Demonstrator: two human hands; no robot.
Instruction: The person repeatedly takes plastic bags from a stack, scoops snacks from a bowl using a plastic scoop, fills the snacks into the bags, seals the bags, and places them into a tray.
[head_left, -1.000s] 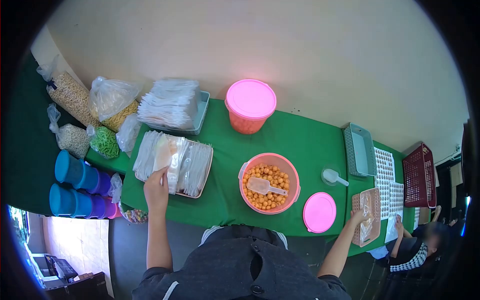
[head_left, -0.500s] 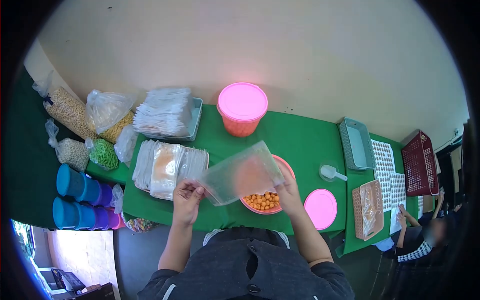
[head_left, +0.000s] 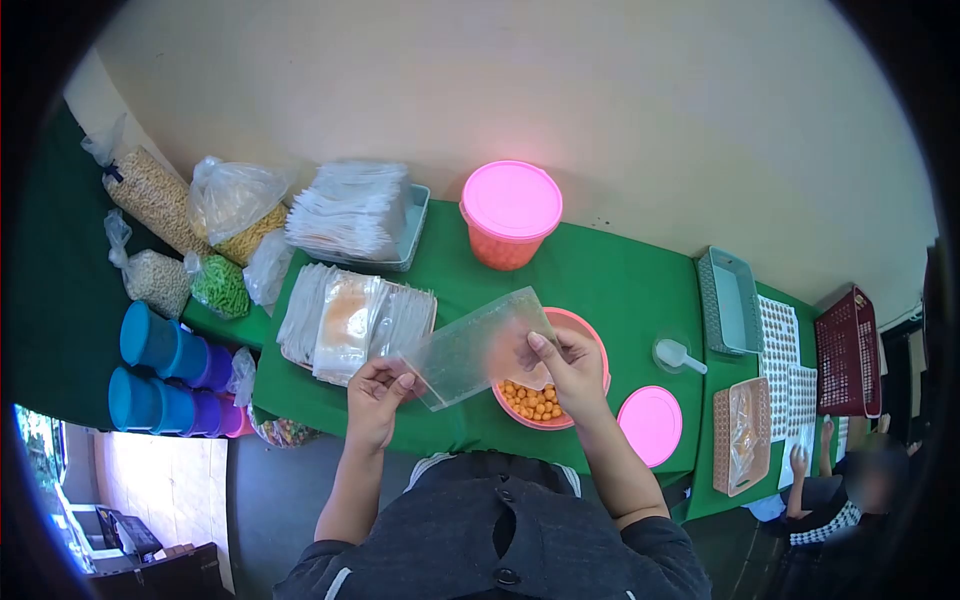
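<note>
Between my two hands is a clear, flat plastic bag (head_left: 465,352), tilted with its right end higher. My left hand (head_left: 380,402) pinches the lower left end between thumb and fingers. My right hand (head_left: 570,372) grips the right end, thumb in front and some fingers showing through or behind the plastic. Beneath that end is a round pink tub (head_left: 598,350) of orange snack balls (head_left: 530,402), partly covered by the bag and my right hand. Left of the bag, a tray holds a stack of flat plastic bags (head_left: 350,325).
A lidded pink bucket (head_left: 512,205) stands at the back, near a basket of stacked packets (head_left: 350,210). To the right are a loose pink lid (head_left: 650,427), a scoop (head_left: 680,357) and baskets (head_left: 730,300). Filled snack bags (head_left: 220,285) sit left. Another person (head_left: 830,490) works far right.
My right hand has shifted its hold up and inward on the bag's right end, with its thumb now in front. My left hand stays at the left end. The view has shifted slightly.
</note>
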